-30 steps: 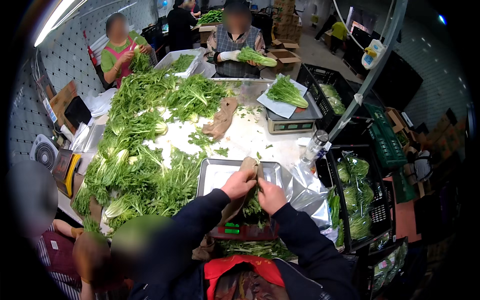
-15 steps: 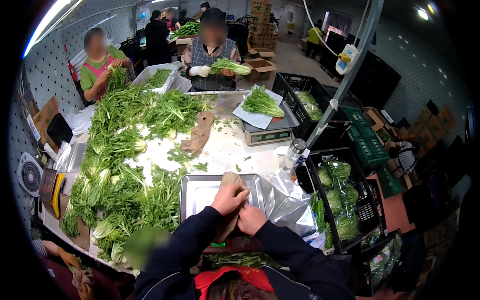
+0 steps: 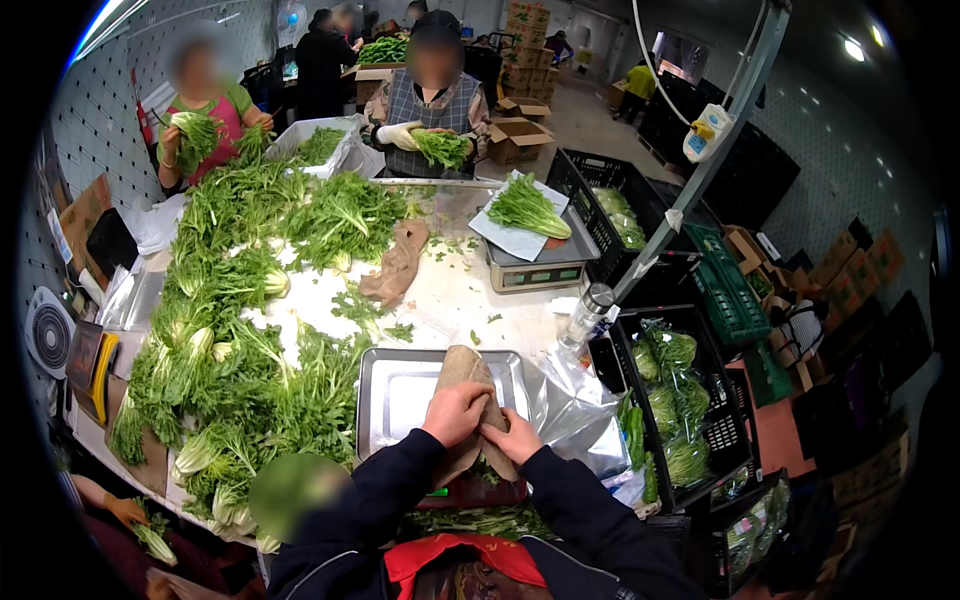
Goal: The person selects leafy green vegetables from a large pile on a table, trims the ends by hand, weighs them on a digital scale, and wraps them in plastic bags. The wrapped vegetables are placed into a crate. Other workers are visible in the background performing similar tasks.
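Observation:
Both my hands grip one piece of brown cloth (image 3: 463, 366), gathered into a cone at its far end, over a shallow metal tray (image 3: 393, 422). My left hand (image 3: 456, 412) is closed round its middle. My right hand (image 3: 512, 437) pinches its near right side, where loose flaps hang down; most of its fingertips are hidden. Under the tray's near edge shows a red scale (image 3: 486, 494) with a green-lit display. A second brown cloth (image 3: 398, 264) lies crumpled farther off on the table. Left of the tray spreads a big heap of leafy greens (image 3: 235, 375) with pale stems.
A second scale (image 3: 540, 274) bears greens on a sheet. To the right stand a glass bottle (image 3: 588, 315), clear plastic bags (image 3: 575, 400) and a black crate (image 3: 735, 440) of bagged greens. Co-workers (image 3: 430, 110) handle greens across the table; a gloved hand (image 3: 128, 512) shows lower left.
My right hand has shifted up and right along the cloth, and its near end now splits into flaps. The far co-workers have turned and moved their bunches; greens now show by the lower-left hand.

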The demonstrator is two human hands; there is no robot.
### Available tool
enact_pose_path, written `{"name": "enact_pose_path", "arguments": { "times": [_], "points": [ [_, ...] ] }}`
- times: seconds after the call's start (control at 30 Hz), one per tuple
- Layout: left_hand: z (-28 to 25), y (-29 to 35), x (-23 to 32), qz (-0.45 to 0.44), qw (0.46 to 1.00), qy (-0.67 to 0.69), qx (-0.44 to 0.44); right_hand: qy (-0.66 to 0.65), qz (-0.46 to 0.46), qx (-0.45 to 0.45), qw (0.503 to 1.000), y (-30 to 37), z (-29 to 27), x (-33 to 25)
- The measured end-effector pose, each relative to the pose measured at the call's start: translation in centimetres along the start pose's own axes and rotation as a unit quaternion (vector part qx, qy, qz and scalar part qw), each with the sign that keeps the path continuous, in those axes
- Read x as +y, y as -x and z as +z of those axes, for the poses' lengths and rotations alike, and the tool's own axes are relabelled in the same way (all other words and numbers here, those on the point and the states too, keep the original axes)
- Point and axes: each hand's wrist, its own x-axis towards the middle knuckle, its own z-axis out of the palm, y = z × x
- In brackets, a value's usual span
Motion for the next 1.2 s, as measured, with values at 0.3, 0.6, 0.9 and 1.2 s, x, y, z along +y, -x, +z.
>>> {"name": "enact_pose_path", "arguments": {
  "times": [0.3,0.6,0.9,1.2],
  "points": [
    [0.0,1.4,-0.3,0.005,0.994,0.067,0.088,-0.447,0.127,-0.121,0.877,-0.3,0.9,-1.0],
    [-4.3,3.4,-2.2,-0.249,0.915,0.317,-0.029,-0.35,-0.014,-0.033,0.936,3.1,-0.3,-4.3],
    [-4.0,5.6,-0.8,-0.121,0.85,0.512,0.034,-0.295,-0.069,-0.045,0.952,5.7,-0.7,-6.1],
    [-1.3,4.3,2.8,-0.084,0.886,0.453,-0.044,-0.368,-0.07,0.035,0.927,8.8,-4.6,-3.9]
  ]
}}
